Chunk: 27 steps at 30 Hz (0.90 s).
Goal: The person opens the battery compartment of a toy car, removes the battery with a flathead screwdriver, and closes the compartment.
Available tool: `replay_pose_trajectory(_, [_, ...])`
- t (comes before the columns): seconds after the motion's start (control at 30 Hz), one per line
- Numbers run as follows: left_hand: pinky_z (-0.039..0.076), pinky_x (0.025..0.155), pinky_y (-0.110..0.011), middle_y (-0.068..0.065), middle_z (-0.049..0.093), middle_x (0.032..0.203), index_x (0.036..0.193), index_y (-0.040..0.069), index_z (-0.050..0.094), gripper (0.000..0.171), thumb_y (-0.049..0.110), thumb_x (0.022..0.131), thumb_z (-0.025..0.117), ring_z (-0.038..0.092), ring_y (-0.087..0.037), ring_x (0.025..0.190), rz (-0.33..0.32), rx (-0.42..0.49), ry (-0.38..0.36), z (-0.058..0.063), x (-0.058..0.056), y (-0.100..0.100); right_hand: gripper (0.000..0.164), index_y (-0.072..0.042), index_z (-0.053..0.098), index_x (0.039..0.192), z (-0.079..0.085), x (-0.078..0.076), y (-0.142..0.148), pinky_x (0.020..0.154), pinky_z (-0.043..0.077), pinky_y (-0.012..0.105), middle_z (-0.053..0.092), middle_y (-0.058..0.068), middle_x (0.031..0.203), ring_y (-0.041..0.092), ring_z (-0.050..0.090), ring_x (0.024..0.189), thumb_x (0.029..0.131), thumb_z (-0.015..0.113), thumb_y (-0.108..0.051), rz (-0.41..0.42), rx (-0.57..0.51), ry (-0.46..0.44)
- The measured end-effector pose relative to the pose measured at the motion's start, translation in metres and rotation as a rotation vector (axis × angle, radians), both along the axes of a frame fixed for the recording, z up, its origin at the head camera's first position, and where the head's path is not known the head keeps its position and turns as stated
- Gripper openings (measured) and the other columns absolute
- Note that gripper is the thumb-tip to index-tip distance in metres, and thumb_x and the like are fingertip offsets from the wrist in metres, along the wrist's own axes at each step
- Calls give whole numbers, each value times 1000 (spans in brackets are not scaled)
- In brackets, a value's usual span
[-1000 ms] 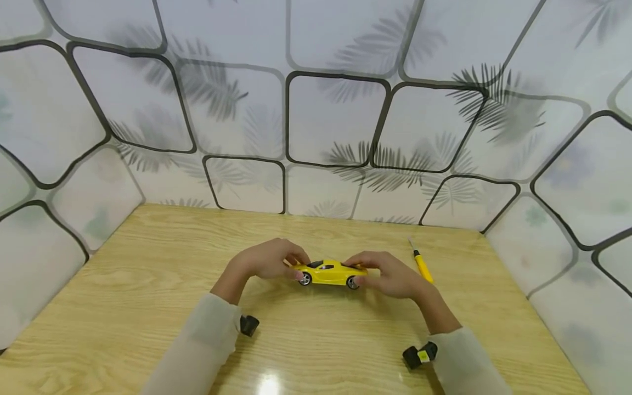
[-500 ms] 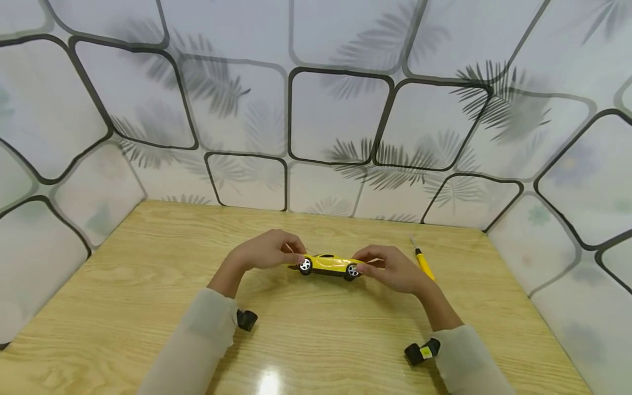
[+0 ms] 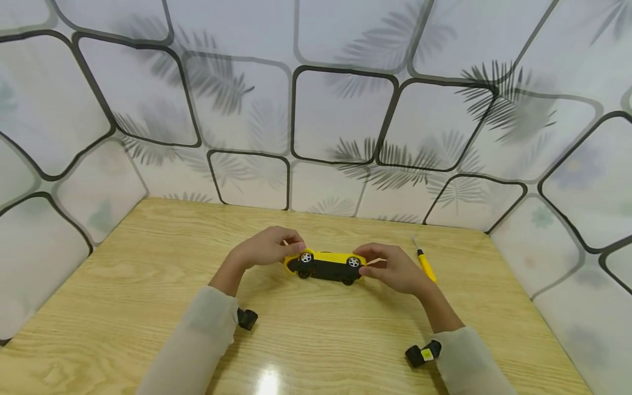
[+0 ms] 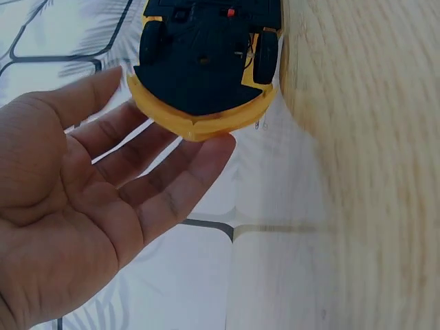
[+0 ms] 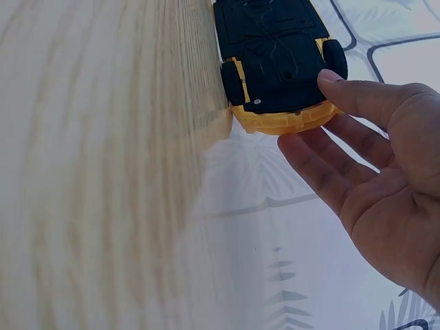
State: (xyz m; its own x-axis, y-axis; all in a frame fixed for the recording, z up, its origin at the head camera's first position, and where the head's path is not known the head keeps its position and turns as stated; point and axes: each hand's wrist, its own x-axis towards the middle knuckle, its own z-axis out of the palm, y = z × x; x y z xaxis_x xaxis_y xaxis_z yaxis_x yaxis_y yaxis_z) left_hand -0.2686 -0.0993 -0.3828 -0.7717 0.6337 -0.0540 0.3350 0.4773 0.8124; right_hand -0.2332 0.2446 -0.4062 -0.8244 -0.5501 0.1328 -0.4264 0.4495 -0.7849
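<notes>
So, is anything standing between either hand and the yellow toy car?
Nothing visible: the left hand and right hand hold opposite ends of the yellow toy car. The yellow-handled screwdriver lies off to the right, not between hand and car.

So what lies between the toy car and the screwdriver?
The person's right hand, in the head view: it stands between the toy car and the screwdriver. The right wrist view shows its thumb on the car's underside.

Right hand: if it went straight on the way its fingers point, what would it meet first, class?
The yellow toy car, whose near end the right hand touches; beyond it, probably the left hand, though depth is unclear.
</notes>
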Motion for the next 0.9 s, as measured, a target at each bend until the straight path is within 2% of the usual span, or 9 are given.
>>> replay_pose_trajectory(0.1, [59, 84, -41, -1, 69, 110, 117, 12, 70, 21, 26, 103, 66, 65, -21, 94, -1, 23, -42, 0, -1, -3, 36, -10, 66, 132, 0, 0, 0, 91, 59, 30, 67, 8, 127, 25, 66, 113, 97, 73, -12, -2, -3, -10])
replay_pose_trajectory(0.23, [58, 90, -39, -5, 66, 116, 119, 10, 68, 29, 14, 92, 78, 65, -27, 111, -27, 38, -60, 0, -1, -7, 35, -10, 66, 132, 0, 1, 0, 90, 59, 30, 66, 9, 128, 26, 65, 113, 97, 72, -11, -3, -10, -19])
replay_pose_trajectory(0.4, [59, 89, -37, -8, 65, 113, 117, 7, 68, 31, 3, 89, 80, 65, -30, 112, -31, 34, -56, -2, -3, -10, 34, -9, 66, 131, 1, 1, 0, 89, 59, 31, 66, 10, 128, 28, 65, 113, 98, 71, -10, -5, -29, -39])
replay_pose_trajectory(0.73, [57, 91, -39, -8, 65, 112, 116, 7, 66, 29, 7, 90, 79, 64, -31, 112, -16, 38, -60, -3, -5, -11, 34, -7, 65, 133, 1, -1, -1, 90, 59, 31, 65, 13, 130, 29, 65, 114, 99, 69, -9, -40, -11, -34])
replay_pose_trajectory(0.9, [59, 89, -42, -12, 63, 117, 121, 4, 64, 28, 8, 96, 73, 65, -29, 110, -20, 72, -113, -5, -6, -13, 32, -7, 66, 132, -1, -2, -1, 88, 59, 32, 67, 12, 127, 26, 66, 110, 101, 68, -12, -46, -1, 10])
